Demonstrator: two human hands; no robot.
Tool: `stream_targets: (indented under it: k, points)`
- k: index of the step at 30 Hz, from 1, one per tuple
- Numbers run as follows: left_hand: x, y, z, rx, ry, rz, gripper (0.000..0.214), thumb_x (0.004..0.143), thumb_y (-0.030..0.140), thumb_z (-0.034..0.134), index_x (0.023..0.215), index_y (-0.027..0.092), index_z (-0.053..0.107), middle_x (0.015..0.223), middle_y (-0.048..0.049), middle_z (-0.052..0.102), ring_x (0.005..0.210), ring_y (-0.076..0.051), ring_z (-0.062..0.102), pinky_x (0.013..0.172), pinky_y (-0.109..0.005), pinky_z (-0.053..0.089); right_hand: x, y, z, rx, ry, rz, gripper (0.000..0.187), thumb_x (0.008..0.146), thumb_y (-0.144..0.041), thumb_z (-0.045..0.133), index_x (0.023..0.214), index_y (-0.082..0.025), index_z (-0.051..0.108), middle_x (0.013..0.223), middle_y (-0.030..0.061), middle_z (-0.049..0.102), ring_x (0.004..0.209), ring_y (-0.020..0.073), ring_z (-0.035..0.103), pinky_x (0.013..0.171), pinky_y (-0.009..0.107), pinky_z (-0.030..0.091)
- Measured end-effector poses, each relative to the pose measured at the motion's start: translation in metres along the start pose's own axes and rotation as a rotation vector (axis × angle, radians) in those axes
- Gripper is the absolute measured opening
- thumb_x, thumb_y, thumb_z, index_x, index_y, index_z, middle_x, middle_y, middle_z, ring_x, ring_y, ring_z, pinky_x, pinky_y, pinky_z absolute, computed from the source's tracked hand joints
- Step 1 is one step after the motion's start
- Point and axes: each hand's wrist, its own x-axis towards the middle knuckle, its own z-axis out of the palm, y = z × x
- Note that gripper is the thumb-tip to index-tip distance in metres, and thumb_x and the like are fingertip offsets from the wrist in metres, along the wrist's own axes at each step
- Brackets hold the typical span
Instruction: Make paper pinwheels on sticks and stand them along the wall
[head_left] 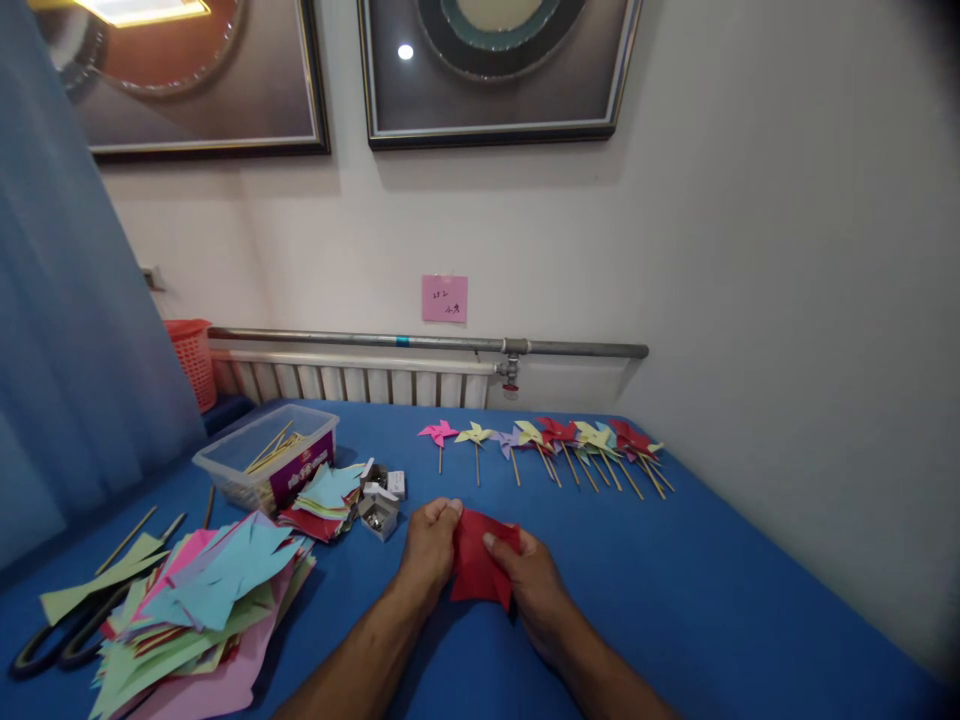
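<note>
A red paper square is held up just above the blue tabletop, between both hands. My left hand pinches its left edge near the upper corner. On the other side, my right hand grips the right edge, the thumb lying on the front of the sheet. Whether the paper has cuts in it is hard to make out. Beyond the hands, finished paper pinwheels on sticks lie in a row in pink, yellow, purple and red. Two small white boxes with shiny metal bits stand left of my left hand.
At left, a heap of coloured paper pieces lies beside black-handled scissors. A smaller paper stack sits by a clear plastic tub of wooden sticks. A pipe and radiator run behind the blue table. A curtain hangs left.
</note>
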Motion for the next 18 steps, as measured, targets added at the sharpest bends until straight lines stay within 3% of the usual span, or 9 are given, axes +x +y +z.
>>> stream_targets:
  k: [5, 8, 12, 18]
  points:
    - [0.0, 0.001, -0.003, -0.08, 0.0, -0.063, 0.054, 0.063, 0.069, 0.069, 0.063, 0.018, 0.055, 0.054, 0.0035, 0.052, 0.052, -0.011, 0.044, 0.054, -0.024, 0.036, -0.002, -0.004, 0.003, 0.026, -0.013, 0.007, 0.044, 0.062, -0.049, 0.088, 0.087, -0.017, 0.073, 0.082, 0.0078, 0.079, 0.079, 0.0276, 0.074, 0.078, 0.04, 0.056]
    - [-0.002, 0.003, -0.006, 0.009, 0.01, -0.026, 0.057, 0.073, 0.072, 0.059, 0.069, 0.015, 0.063, 0.063, -0.0027, 0.063, 0.063, -0.016, 0.054, 0.065, -0.028, 0.043, -0.003, -0.004, 0.003, 0.035, -0.014, -0.005, 0.042, 0.064, -0.048, 0.087, 0.089, -0.017, 0.073, 0.083, 0.0082, 0.079, 0.081, 0.0284, 0.074, 0.08, 0.041, 0.056]
    - [-0.002, 0.002, -0.005, 0.142, -0.063, 0.104, 0.05, 0.075, 0.065, 0.063, 0.065, 0.016, 0.062, 0.058, 0.0007, 0.057, 0.057, -0.013, 0.047, 0.058, -0.025, 0.037, -0.001, -0.001, 0.001, 0.034, -0.005, -0.019, 0.042, 0.067, -0.05, 0.085, 0.09, -0.017, 0.073, 0.084, 0.008, 0.079, 0.079, 0.0271, 0.074, 0.08, 0.041, 0.056]
    - [0.002, -0.009, -0.002, 0.146, -0.043, 0.048, 0.044, 0.068, 0.059, 0.07, 0.061, 0.018, 0.055, 0.049, 0.007, 0.041, 0.048, -0.008, 0.032, 0.048, -0.022, 0.025, -0.001, -0.001, 0.0, 0.004, -0.017, -0.016, 0.044, 0.067, -0.051, 0.084, 0.093, -0.016, 0.074, 0.084, 0.008, 0.079, 0.078, 0.0267, 0.074, 0.079, 0.039, 0.056]
